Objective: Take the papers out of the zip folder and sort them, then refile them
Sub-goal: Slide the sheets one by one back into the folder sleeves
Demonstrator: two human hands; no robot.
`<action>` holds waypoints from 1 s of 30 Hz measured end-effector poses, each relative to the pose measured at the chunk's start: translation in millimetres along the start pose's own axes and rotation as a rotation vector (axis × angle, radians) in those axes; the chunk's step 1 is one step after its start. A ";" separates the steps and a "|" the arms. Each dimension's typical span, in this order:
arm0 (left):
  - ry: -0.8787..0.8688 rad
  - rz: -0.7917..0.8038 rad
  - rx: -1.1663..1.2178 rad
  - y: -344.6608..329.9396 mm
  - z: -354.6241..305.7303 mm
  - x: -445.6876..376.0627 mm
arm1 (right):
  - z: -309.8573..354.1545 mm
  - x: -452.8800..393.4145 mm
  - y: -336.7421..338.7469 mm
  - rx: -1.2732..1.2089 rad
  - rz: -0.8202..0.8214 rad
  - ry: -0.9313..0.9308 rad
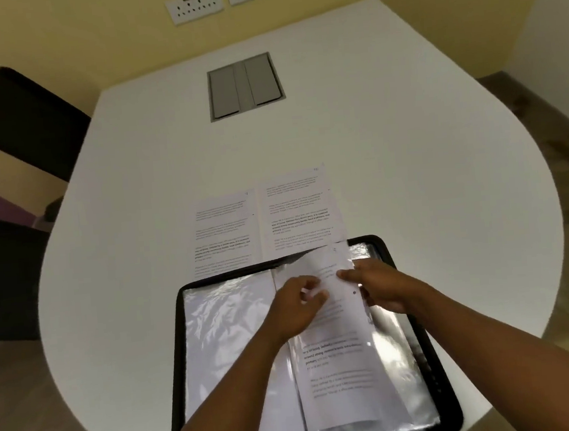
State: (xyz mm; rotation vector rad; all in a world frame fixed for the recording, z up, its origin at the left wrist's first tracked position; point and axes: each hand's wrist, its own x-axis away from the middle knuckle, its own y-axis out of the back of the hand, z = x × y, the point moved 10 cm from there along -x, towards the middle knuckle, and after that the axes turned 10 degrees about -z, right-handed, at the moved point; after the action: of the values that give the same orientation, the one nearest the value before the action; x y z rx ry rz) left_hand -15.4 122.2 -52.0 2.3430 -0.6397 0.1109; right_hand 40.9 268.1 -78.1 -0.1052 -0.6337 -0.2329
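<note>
While zip folder (399, 250) lies open, left grip (293, 312) and right grip (382, 286) pinch sheet (337, 358).

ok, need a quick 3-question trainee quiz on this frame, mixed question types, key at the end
1. True or false: two printed sheets lie side by side on the white table beyond the open zip folder.
2. Which hands touch the sheet in the folder? A) left hand only B) right hand only C) both
3. Fill in: the recessed grey panel in the table has ___ flaps.

Key
1. True.
2. C: the left hand has its fingers on the sheet's upper part, and the right hand touches its right side; whether either pinches it is unclear.
3. Two.
</note>
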 end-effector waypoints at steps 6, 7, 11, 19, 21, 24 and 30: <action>0.093 0.003 0.197 27.4 -1.1 38.9 | 18.5 1.1 -64.2 -0.243 0.008 -0.028; 0.107 0.007 0.193 34.5 2.9 43.0 | 20.3 1.5 -77.4 -0.272 0.018 -0.040; 0.156 -0.048 0.213 72.0 23.6 57.1 | 29.0 5.8 -131.6 -0.304 0.086 -0.071; 0.338 -0.406 0.101 168.5 98.8 80.9 | 23.8 7.1 -209.8 -0.261 0.282 -0.133; 0.400 -0.452 0.087 179.9 126.0 79.5 | 18.4 -0.3 -207.7 -0.071 0.215 -0.022; 0.494 -0.457 0.070 182.1 164.9 76.3 | 19.5 -8.5 -188.9 0.599 0.003 0.349; 0.601 -0.499 0.001 173.3 217.1 69.4 | -46.7 -19.5 -185.9 1.251 0.114 0.428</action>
State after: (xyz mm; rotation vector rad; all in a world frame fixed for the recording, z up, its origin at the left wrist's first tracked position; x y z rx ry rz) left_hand -57.6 -157.9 -93.3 2.2302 0.2363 0.5544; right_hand 6.5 83.8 -122.3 1.0840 -0.2566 0.2753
